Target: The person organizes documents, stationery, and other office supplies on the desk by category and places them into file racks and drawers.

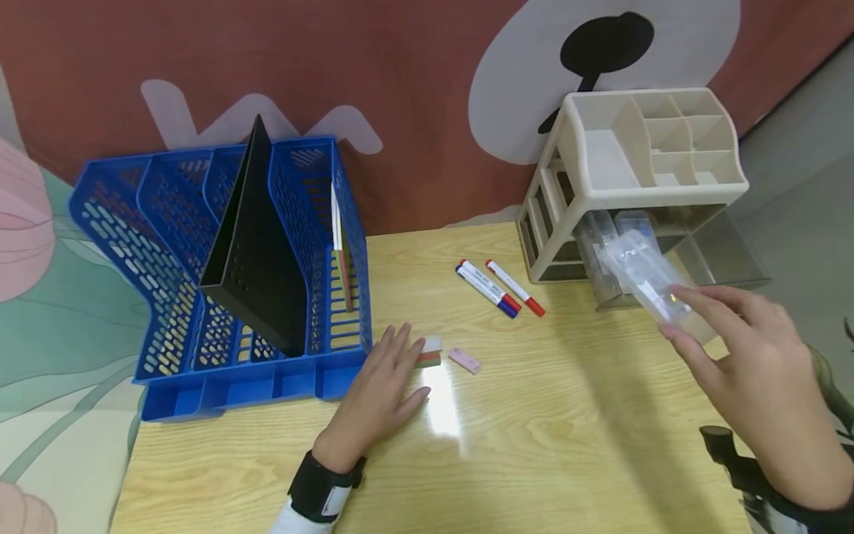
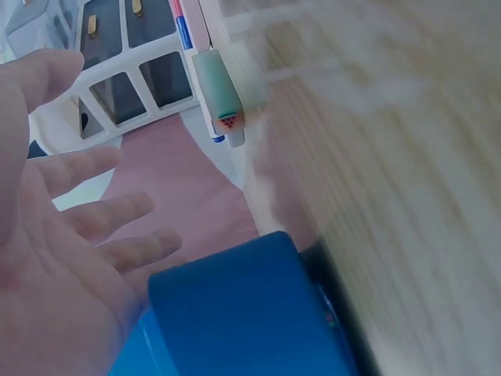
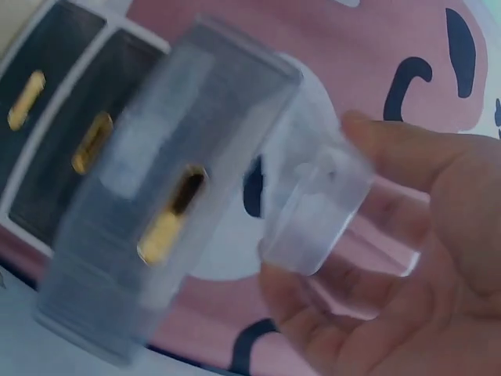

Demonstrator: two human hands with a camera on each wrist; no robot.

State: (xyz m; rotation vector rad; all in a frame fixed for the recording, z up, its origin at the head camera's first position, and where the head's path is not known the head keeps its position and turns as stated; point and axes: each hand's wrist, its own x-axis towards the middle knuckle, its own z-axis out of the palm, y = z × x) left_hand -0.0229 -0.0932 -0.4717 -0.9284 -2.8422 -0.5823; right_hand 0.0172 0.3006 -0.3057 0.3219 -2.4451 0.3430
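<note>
A clear plastic box [image 1: 640,268] is held in the air, tilted, at the front of a cream drawer unit [image 1: 657,194], over its pulled-out see-through drawer [image 1: 723,256]. The right hand [image 1: 763,371] pinches the box's near end between thumb and fingers. Other clear containers [image 1: 594,231] lie inside the drawer, beneath the box's far end. Compartments of different sizes divide the unit's top.

To the left of the unit, three markers [image 1: 514,288] lie on the desk [image 1: 534,437]: two side by side, one with a blue cap and one with a red, and another red-capped one just beside them. Nearer the person are a small pink block [image 1: 465,360] and a striped block [image 1: 429,357].

The left hand [image 1: 373,404] has its fingers spread and holds nothing; its fingertips are just beside the striped block. Next to it stands a blue rack [image 1: 252,387] with a black folder [image 1: 263,259] leaning in one slot.
</note>
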